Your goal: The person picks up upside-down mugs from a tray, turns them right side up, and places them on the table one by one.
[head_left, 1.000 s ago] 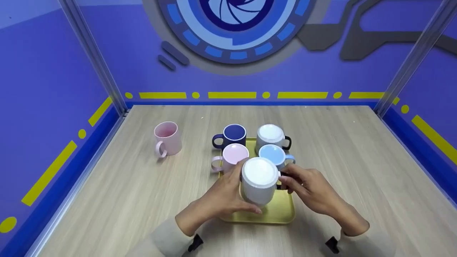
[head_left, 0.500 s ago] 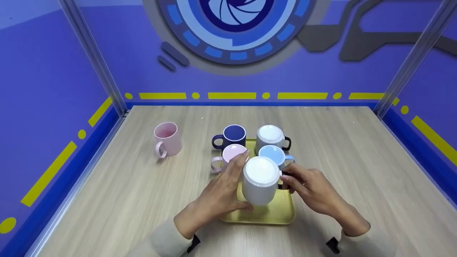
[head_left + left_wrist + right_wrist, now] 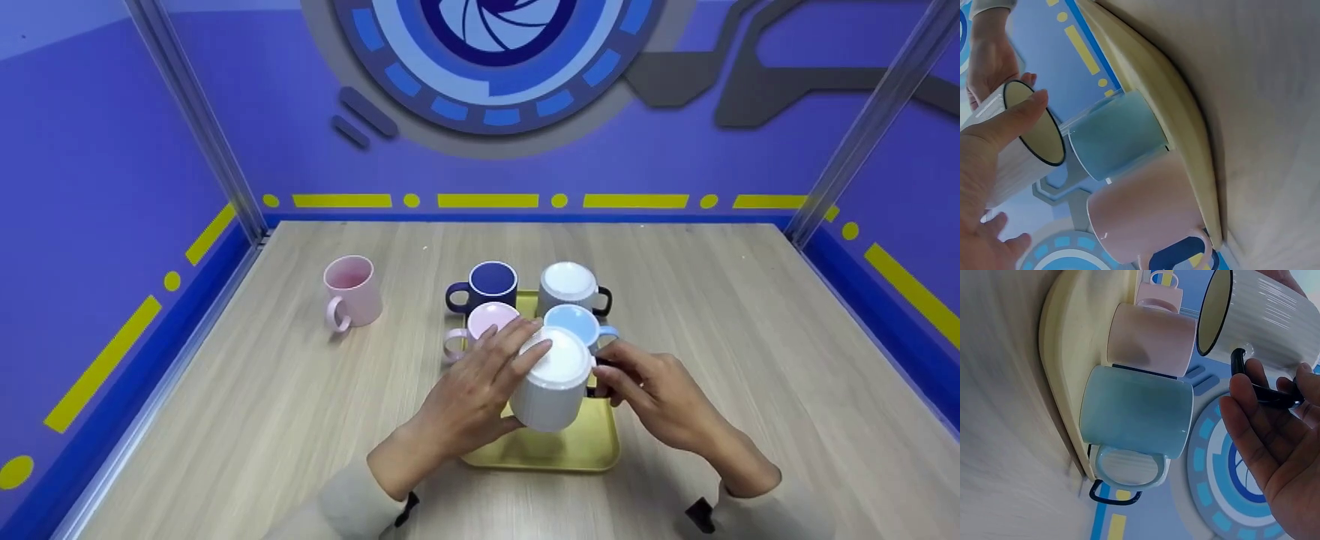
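In the head view, a white mug (image 3: 551, 405) hangs base-up over the front of a yellow tray (image 3: 577, 454). My right hand (image 3: 664, 397) pinches its black handle (image 3: 1266, 395). My left hand (image 3: 469, 397) holds it from the left, fingertips on the base and thumb lower down. In the left wrist view, that thumb (image 3: 1016, 121) lies across the dark-edged mouth, which faces the tray. Standing close behind on the tray are a pink mug (image 3: 491, 319) and a light blue mug (image 3: 571, 322).
Farther back on the tray are a navy mug (image 3: 493, 281) and another white mug (image 3: 568, 281) with a black handle. A pink mug (image 3: 356, 296) stands alone on the wooden table (image 3: 262, 390) to the left. Blue panels (image 3: 225, 112) enclose the table's back and sides.
My left hand has eased off the mug's side, then moved up so its fingers lie over the base. The mug has shifted and tilted slightly; the right hand keeps its pinch.
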{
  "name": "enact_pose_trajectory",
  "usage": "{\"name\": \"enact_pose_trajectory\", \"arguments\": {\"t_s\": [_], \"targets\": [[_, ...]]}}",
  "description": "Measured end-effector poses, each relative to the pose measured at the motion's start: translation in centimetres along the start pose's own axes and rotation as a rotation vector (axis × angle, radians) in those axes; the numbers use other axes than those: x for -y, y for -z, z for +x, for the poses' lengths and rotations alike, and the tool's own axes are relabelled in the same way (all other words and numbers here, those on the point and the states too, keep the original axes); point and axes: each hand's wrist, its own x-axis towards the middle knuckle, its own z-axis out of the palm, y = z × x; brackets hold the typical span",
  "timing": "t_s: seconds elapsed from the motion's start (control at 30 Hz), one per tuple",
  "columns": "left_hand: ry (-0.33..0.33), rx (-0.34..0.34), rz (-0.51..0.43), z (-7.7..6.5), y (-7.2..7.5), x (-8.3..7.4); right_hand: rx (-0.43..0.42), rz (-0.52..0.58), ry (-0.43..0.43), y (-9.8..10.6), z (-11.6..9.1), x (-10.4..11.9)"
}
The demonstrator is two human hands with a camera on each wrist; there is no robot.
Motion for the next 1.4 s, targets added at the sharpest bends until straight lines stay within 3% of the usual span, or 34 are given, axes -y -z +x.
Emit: {"name": "enact_pose_trajectory", "arguments": {"t_s": [0.27, 0.57, 0.87, 1.07, 1.23, 1.4], "targets": [[-0.086, -0.064, 0.122, -0.1, 0.1, 0.2, 0.031, 0.023, -0.029, 0.1, -0.1, 0.0], [-0.142, -0.137, 0.169, -0.1, -0.1, 0.5, 0.056, 0.023, -0.039, 0.2, -0.3, 0.0], [-0.094, -0.125, 0.120, 0.0, 0.1, 0.7, -0.086, -0.174, 0.136, 0.6, -0.9, 0.1], [-0.047, -0.113, 0.106, 0.0, 0.2, 0.6, -0.190, -0.212, 0.364, 1.2, -0.9, -0.1], [-0.013, -0.092, 0.072, 0.1, 0.4, 0.4, -0.207, -0.254, 0.476, 1.3, -0.9, -0.4], [0.018, -0.078, 0.025, 0.2, 0.5, 0.4, -0.213, -0.370, 0.561, 1.1, -0.7, -0.5]]}}
